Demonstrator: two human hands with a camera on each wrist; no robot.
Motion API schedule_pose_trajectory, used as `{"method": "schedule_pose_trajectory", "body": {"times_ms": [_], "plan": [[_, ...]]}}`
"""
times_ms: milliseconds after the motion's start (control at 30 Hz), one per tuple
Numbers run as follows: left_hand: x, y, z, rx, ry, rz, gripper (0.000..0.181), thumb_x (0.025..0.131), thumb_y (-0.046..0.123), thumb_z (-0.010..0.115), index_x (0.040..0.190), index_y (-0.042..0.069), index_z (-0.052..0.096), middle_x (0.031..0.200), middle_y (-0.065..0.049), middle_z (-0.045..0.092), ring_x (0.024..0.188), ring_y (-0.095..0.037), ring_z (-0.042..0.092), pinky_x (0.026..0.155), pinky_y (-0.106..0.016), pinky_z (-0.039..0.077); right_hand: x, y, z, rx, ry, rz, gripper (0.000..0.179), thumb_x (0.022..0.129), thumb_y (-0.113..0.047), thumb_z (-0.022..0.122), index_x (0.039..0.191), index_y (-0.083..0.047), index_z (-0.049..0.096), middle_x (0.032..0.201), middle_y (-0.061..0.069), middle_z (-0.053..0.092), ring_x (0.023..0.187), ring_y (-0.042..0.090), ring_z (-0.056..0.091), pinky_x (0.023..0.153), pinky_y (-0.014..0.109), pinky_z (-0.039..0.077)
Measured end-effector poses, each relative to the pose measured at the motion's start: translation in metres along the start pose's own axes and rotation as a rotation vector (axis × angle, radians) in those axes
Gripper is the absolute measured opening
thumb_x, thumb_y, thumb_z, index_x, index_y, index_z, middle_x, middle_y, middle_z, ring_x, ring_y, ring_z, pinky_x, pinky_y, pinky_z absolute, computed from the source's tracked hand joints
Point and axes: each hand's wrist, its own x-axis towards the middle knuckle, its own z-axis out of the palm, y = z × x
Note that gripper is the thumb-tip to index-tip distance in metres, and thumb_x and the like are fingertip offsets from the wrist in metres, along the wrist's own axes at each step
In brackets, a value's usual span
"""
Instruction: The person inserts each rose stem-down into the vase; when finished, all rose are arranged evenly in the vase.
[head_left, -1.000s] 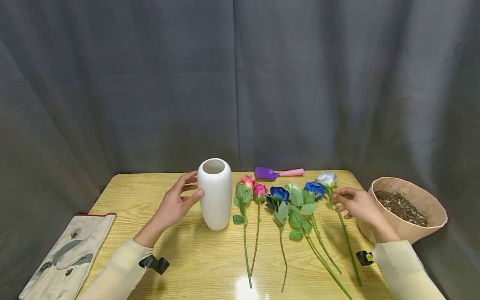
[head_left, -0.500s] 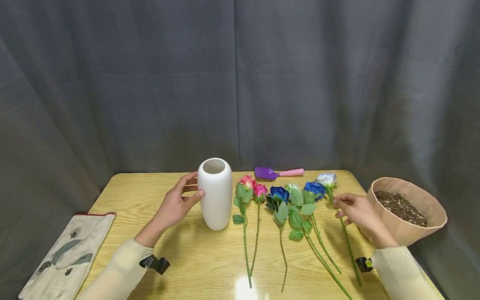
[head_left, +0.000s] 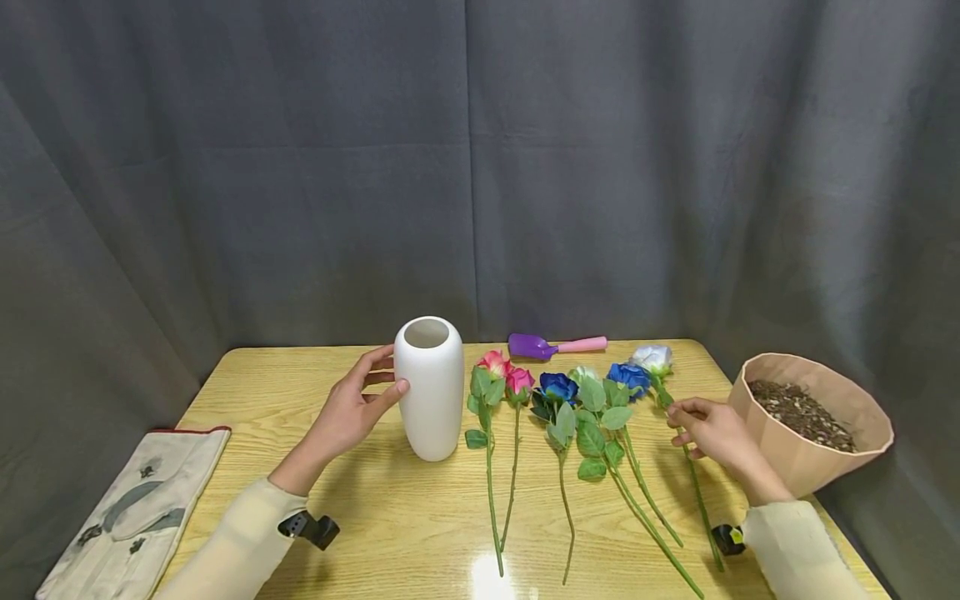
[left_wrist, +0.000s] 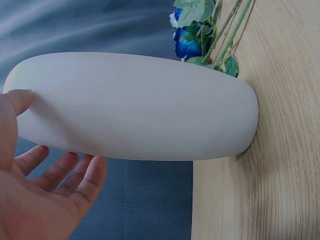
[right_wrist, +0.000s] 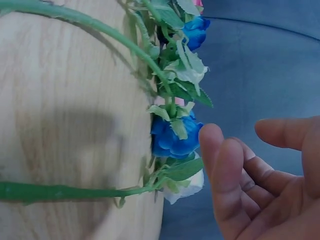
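A tall white vase (head_left: 431, 400) stands upright on the wooden table. My left hand (head_left: 354, 412) touches its upper left side, the thumb at the front near the rim. In the left wrist view the other fingers (left_wrist: 95, 175) lie lightly against the vase wall. Over at the right, my right hand (head_left: 716, 433) hovers over the green stem of a white rose (head_left: 652, 359). The right wrist view shows its thumb apart from the fingers and nothing between them. A blue rose (right_wrist: 175, 137) lies beside the white one.
Two pink roses (head_left: 520, 380), another blue rose (head_left: 558, 387) and a pale rose (head_left: 583, 375) lie between vase and right hand. A purple trowel (head_left: 532, 347) with a pink handle lies behind them. A soil-filled pot (head_left: 757, 433) is at the right, a folded cloth (head_left: 142, 517) at the left.
My right hand has drawn slightly back toward me, its fingertips now lower along the white rose's stem. The left hand, the vase and the roses stay where they were.
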Motion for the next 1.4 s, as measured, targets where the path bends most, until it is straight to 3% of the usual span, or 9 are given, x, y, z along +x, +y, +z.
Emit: {"method": "schedule_pose_trajectory", "body": {"times_ms": [567,1400], "plan": [[0.0,-0.002,0.0,-0.013,-0.002,-0.003,0.062,0.097,0.042,0.063,0.15,0.022,0.038,0.144,-0.013,0.051,0.131,-0.039,0.054,0.102,-0.056,0.051,0.004,0.018,0.007,0.031,-0.012,0.076,0.046,0.108,-0.03,0.038,0.134,0.006,0.052,0.124,0.028,0.06,0.086,0.019,0.071,0.064,0.038,0.059],[0.0,0.002,-0.001,-0.015,-0.003,-0.013,0.063,0.097,0.043,0.064,0.15,0.024,0.038,0.143,-0.013,0.052,0.128,-0.036,0.055,0.101,-0.055,0.051,0.003,0.022,0.013,0.025,-0.046,0.098,0.051,0.107,-0.032,0.04,0.143,0.004,0.045,0.136,0.031,0.052,0.091,0.02,0.069,0.065,0.037,0.06]]}}
